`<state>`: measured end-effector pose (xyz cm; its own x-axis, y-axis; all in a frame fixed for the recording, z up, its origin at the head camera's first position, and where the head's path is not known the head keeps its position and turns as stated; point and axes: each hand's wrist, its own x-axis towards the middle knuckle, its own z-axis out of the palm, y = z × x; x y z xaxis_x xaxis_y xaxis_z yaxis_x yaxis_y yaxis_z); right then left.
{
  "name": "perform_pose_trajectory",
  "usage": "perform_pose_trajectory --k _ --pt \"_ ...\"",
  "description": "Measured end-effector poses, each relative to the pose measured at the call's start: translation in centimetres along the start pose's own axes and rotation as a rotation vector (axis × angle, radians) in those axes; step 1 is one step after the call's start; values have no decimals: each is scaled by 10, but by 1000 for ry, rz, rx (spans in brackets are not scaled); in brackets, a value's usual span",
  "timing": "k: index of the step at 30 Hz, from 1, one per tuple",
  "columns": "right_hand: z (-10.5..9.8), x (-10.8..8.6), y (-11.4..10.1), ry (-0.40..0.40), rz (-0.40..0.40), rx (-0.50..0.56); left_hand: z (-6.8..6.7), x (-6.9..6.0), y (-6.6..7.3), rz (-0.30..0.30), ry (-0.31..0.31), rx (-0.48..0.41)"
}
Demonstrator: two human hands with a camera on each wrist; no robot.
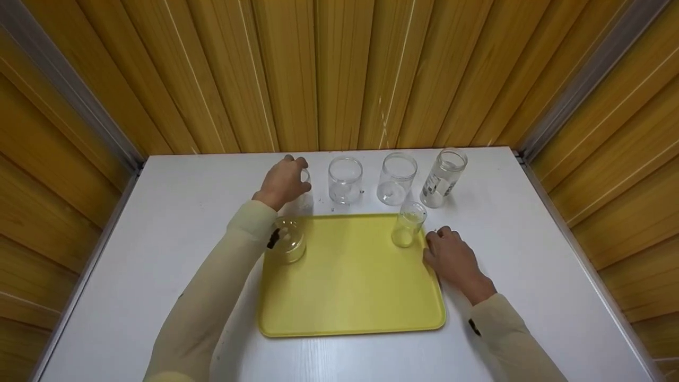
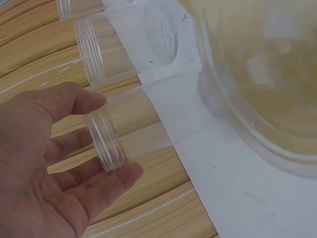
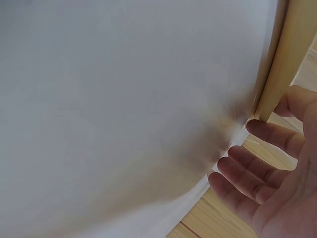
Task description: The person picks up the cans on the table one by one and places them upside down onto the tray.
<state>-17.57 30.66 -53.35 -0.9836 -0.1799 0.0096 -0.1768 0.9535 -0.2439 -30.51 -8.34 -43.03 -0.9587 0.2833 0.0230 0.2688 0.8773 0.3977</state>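
At the back left, my left hand (image 1: 284,183) holds a clear jar (image 2: 158,116) near its threaded rim, thumb on one side and fingers on the other; in the head view the hand covers much of it. Under my left wrist, a wide clear jar (image 1: 293,246) stands on the yellow tray (image 1: 350,289). A slim clear jar (image 1: 408,225) stands at the tray's far right corner. My right hand (image 1: 456,260) lies beside the tray's right edge, thumb at the rim, fingers loosely extended in the right wrist view.
Behind the tray stand two clear jars, one in the middle (image 1: 345,180) and one right of it (image 1: 398,178). A taller jar with dark print (image 1: 443,178) is farther right. Wood-patterned panels (image 1: 339,74) wall the white table (image 1: 175,223) at the back and sides.
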Motion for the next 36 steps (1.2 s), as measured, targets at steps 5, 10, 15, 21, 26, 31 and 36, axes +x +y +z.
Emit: perform_pose_trajectory --k 5,10,15,21,26,31,36 --pt "0 -1 0 6 -15 -5 1 -2 -4 25 27 7" --pt "1 0 -1 5 -19 -5 0 -6 -6 8 47 -20" --pt "1 1 -1 7 -16 -6 -3 -12 -8 -13 61 -68" --pt "0 2 -2 1 -8 -11 -7 -18 -10 -28 86 -121" --pt "1 3 -2 -11 0 -6 -10 -24 -11 -6 128 -169" --pt "1 2 -2 0 -8 1 -13 -29 -9 22 167 -200" --pt "0 1 -2 18 -25 4 -14 -35 -8 34 208 -209"
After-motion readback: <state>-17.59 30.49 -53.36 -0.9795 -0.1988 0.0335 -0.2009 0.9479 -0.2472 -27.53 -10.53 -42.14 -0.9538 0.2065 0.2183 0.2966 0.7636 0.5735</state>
